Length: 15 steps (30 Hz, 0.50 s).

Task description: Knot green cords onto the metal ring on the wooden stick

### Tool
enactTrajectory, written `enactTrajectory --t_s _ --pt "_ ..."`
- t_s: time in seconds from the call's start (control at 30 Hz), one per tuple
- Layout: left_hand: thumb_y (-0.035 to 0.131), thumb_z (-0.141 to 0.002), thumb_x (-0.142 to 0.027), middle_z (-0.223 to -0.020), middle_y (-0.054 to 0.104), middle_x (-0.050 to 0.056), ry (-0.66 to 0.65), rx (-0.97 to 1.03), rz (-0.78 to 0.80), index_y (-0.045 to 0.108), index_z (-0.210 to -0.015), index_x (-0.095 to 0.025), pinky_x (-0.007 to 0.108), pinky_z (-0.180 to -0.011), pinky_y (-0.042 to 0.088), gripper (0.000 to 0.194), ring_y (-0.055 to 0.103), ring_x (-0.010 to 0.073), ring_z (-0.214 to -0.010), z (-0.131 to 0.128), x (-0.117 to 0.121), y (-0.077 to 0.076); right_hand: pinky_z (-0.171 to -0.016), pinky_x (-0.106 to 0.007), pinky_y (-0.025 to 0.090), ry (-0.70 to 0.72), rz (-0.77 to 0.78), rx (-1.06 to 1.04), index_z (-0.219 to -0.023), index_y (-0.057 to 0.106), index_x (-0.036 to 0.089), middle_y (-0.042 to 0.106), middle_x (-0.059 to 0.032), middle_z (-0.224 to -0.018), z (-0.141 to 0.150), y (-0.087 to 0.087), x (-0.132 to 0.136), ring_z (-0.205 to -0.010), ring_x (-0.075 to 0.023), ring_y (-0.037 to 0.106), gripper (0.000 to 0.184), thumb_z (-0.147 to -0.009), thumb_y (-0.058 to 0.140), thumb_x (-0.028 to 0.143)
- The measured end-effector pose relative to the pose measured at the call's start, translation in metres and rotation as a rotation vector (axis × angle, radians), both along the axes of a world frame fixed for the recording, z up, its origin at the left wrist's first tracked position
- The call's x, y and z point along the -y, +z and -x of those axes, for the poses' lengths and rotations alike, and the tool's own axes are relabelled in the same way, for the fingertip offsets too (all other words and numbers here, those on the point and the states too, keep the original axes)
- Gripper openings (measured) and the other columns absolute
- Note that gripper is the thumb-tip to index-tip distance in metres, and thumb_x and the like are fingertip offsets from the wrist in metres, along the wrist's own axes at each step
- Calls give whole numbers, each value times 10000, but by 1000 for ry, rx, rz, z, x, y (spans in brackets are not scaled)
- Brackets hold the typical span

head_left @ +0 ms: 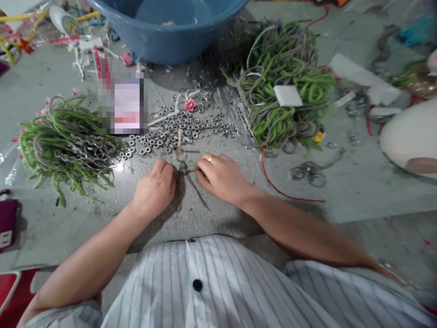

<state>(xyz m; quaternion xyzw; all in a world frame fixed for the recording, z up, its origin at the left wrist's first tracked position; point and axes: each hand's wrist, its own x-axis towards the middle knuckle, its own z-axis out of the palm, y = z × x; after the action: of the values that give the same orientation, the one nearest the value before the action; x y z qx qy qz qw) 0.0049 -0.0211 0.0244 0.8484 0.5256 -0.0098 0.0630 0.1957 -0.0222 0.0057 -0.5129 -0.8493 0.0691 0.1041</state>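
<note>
Between my hands a thin grey-green cord (pixel 184 170) is knotted at a small metal ring (pixel 181 156). My left hand (pixel 156 187) is closed beside the knot, its fingers curled down on the cord; the fingertips are hidden. From the other side my right hand (pixel 221 176), with a gold ring on one finger, pinches a strand of the same cord. A loose grey tail (pixel 200 193) lies slanting toward me on the table. Just beyond the metal ring stands a small light-brown peg (pixel 180 140), which looks wooden.
Many metal nuts (pixel 157 137) lie scattered beyond my hands, with a pink rose (pixel 190 105) among them. Bundles of green and grey cords rest at left (pixel 68 141) and right (pixel 287 86). A blue basin (pixel 174 43) stands behind. A red cord (pixel 283 195) curves at right.
</note>
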Motion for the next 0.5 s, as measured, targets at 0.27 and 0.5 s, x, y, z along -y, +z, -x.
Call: enactTrajectory --t_s 0.27,0.5 --pt "393 -932 -208 -853 692 56 67 41 50 567 -992 -170 230 -481 350 187 646 157 -619 1 2 1 -615 -274 349 -100 152 -215 -1059 589 192 710 -43 -834 -1 -3 5 -672 -170 615 209 -931 429 227" --pt "390 -893 -177 -873 688 40 -23 22 35 615 -1001 -204 240 -453 300 250 631 149 -592 1 4 2 -729 -320 381 34 67 -182 -910 641 165 699 -83 -912 -2 -5 3 -764 -191 603 237 -883 411 115"
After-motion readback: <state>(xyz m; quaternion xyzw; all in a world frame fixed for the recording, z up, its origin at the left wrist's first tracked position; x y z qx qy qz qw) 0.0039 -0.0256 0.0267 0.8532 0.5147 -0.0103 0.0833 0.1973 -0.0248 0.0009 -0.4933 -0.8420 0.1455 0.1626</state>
